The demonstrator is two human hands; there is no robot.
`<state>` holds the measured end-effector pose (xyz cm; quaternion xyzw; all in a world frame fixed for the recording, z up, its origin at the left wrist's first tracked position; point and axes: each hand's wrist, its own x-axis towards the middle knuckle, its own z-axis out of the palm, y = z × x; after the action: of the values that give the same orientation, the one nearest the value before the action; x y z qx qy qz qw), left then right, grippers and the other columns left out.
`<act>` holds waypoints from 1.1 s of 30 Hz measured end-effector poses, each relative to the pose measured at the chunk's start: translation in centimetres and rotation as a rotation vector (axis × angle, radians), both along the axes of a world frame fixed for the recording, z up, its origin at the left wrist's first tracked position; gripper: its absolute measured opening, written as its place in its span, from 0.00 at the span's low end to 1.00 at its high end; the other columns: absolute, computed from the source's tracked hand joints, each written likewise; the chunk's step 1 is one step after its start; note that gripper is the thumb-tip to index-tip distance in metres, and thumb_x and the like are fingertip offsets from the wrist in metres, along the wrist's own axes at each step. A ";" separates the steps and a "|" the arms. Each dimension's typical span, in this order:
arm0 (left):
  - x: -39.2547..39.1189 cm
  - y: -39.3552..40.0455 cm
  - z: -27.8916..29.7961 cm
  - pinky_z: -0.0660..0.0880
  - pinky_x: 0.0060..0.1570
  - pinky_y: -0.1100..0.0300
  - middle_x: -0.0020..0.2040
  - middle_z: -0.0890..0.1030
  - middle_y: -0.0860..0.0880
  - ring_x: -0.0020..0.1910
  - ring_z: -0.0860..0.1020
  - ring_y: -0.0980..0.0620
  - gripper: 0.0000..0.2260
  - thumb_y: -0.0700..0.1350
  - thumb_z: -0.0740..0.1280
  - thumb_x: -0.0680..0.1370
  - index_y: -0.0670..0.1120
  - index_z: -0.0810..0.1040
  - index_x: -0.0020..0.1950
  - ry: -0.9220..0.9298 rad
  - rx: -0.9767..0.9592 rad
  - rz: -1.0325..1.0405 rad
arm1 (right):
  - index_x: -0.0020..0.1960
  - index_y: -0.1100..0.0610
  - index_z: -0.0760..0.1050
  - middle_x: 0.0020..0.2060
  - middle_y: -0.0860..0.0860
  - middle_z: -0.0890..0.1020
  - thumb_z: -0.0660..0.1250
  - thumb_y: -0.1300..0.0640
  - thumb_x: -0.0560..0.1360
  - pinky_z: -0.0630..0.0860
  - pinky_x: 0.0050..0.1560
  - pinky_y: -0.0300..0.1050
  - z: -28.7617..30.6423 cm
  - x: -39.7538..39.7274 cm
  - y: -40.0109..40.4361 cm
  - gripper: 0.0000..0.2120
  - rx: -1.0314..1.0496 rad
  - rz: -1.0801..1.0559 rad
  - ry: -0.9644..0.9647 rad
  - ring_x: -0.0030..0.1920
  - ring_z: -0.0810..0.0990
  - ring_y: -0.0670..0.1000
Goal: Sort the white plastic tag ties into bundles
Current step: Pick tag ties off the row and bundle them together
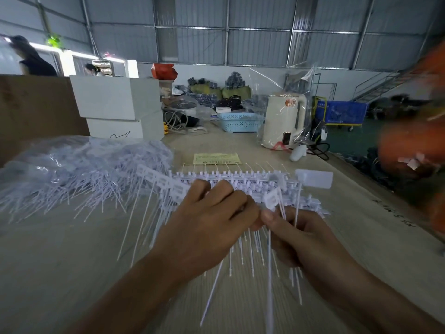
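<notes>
Warehouse backdrop, pale wood surface (72, 261). Left hand (207, 227) grip curled over a row of white tag ties (240, 182) mid-surface; right hand (296, 237) grip pinching a few tie stems. Loose tie pile (79, 174) at left, kettle (284, 121) behind.

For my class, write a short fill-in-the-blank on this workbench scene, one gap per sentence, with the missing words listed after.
1. Both hands, the left hand and the right hand, grip a row of white tag ties over the ____.
2. The loose pile of ties lies to the ____ of the hands.
3. The basket behind is light ____.
4. The cream kettle is wrapped in clear ____.

Missing words: table; left; blue; plastic
</notes>
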<state>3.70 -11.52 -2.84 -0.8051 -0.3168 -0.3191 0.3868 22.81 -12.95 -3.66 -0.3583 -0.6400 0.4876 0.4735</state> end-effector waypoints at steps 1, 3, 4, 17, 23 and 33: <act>0.0 0.1 -0.1 0.65 0.42 0.51 0.42 0.80 0.49 0.40 0.77 0.46 0.20 0.38 0.49 0.85 0.44 0.82 0.49 0.007 0.009 0.006 | 0.41 0.63 0.81 0.23 0.51 0.63 0.75 0.39 0.70 0.60 0.25 0.36 -0.1 0.1 0.2 0.25 0.010 -0.005 -0.020 0.24 0.59 0.46; -0.1 0.2 -0.3 0.65 0.42 0.51 0.43 0.80 0.48 0.42 0.77 0.46 0.17 0.36 0.53 0.83 0.44 0.81 0.50 0.011 0.007 0.011 | 0.45 0.74 0.72 0.26 0.57 0.59 0.75 0.40 0.68 0.60 0.26 0.35 -0.3 0.3 0.4 0.35 0.059 -0.015 -0.031 0.25 0.58 0.48; -0.1 0.3 -0.3 0.65 0.43 0.51 0.43 0.80 0.49 0.42 0.77 0.46 0.15 0.36 0.54 0.82 0.44 0.81 0.49 0.006 0.000 0.010 | 0.45 0.75 0.70 0.28 0.59 0.58 0.74 0.41 0.70 0.61 0.27 0.35 -0.3 0.4 0.4 0.35 0.088 -0.028 -0.032 0.26 0.58 0.48; -0.4 1.3 -0.4 0.67 0.47 0.53 0.52 0.82 0.47 0.51 0.74 0.46 0.14 0.50 0.60 0.85 0.42 0.79 0.61 -0.055 -0.051 -0.086 | 0.37 0.52 0.80 0.23 0.48 0.64 0.72 0.44 0.74 0.60 0.24 0.37 0.1 0.4 1.0 0.13 0.040 -0.018 0.027 0.23 0.58 0.47; -1.1 1.4 0.0 0.60 0.47 0.56 0.47 0.81 0.50 0.48 0.75 0.47 0.08 0.39 0.64 0.80 0.45 0.82 0.54 -0.142 -0.167 -0.061 | 0.38 0.57 0.77 0.25 0.46 0.65 0.69 0.47 0.76 0.63 0.27 0.35 0.0 0.8 1.0 0.14 0.159 -0.015 -0.045 0.24 0.61 0.45; -1.2 1.0 0.4 0.62 0.45 0.54 0.41 0.77 0.55 0.43 0.73 0.51 0.06 0.36 0.68 0.75 0.47 0.79 0.44 -0.228 -0.272 -0.148 | 0.46 0.51 0.75 0.35 0.43 0.76 0.58 0.52 0.80 0.68 0.27 0.41 1.4 1.7 1.0 0.09 1.028 -0.318 -0.801 0.28 0.70 0.45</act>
<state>2.53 -10.49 -2.39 -0.8298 -0.3388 -0.3897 0.2114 24.54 -11.91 -2.24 -0.3304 -0.8566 -0.1254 0.3759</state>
